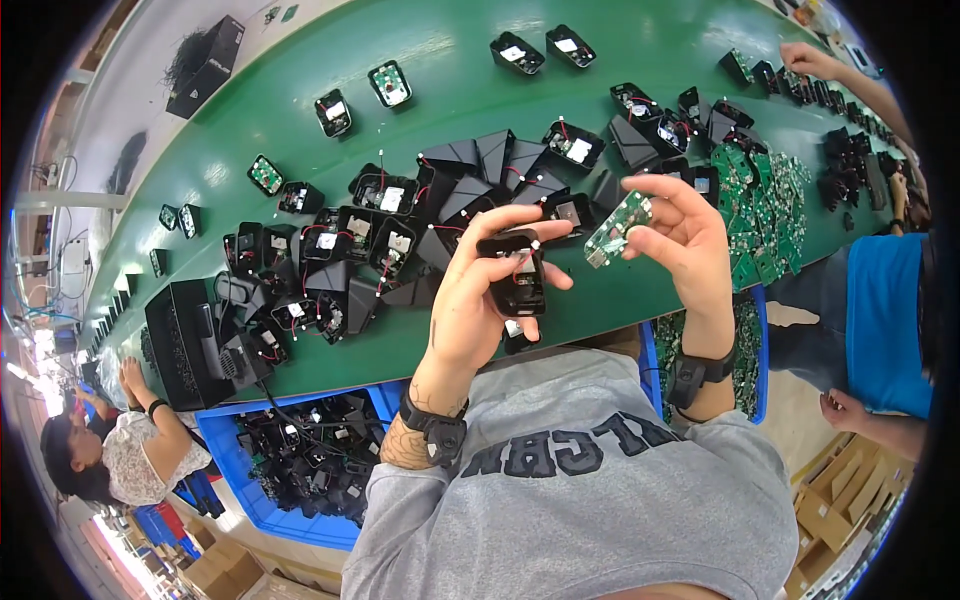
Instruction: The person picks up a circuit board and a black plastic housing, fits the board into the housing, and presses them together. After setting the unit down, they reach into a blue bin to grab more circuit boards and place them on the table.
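My left hand (476,280) is closed around a black plastic housing (519,290), its open side facing up, with a thumb or finger reaching over its rim. Small red and white wire ends show inside. To the right, my right hand (684,232) pinches a green circuit board (618,229) between thumb and fingers, tilted and apart from the housing. Both hands are raised over the front of the green table (590,300). Just beyond them lie several black housings (480,160) with wires, some partly hidden behind my left hand.
A heap of green circuit boards (762,215) lies to the right. Blue bins stand below the table edge, the left bin (270,505) holding black parts. A black box (182,335) sits at the left. Co-workers sit on either side; one's hand (808,62) reaches in at far right.
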The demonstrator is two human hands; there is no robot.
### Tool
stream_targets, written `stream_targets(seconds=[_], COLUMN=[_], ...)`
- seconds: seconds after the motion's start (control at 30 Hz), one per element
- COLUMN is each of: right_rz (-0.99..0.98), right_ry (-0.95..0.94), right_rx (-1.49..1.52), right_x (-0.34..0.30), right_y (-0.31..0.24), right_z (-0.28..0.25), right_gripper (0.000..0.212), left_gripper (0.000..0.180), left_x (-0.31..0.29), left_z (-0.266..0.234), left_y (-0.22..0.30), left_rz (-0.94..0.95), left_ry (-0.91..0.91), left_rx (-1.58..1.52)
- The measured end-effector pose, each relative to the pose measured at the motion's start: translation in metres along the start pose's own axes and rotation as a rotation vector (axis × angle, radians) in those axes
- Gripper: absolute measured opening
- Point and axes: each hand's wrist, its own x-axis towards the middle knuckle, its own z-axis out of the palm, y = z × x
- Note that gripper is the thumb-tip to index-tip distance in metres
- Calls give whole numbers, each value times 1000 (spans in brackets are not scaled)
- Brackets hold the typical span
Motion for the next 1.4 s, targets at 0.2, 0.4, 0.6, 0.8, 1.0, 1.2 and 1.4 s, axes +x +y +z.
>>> stream_targets(seconds=[0.2,0.4,0.6,0.8,1.0,1.2,1.4], right_rz=[33,32,68,88,97,-140,-334], right_ry=[13,-61,-109,-151,-126,-55,47], right_rx=[85,267,259,232,209,-171,-498], right_x=[0,0,2,1,2,-8,-4], right_y=[-3,4,7,3,-2,-9,-3], right_z=[8,9,27,35,41,54,55], right_gripper=[31,28,31,30,27,26,28], left_gripper=[48,46,45,46,45,48,69], left_x=[-4,-2,-1,-1,-2,-4,-7], left_z=[-6,3,9,11,11,12,17], left_y=[-4,-3,-3,-2,-4,-1,1], left_rz=[-69,-50,-63,-13,-36,-41,2], left_ry=[-40,9,23,56,54,77,18], left_rx=[-36,30,82,151,184,209,91])
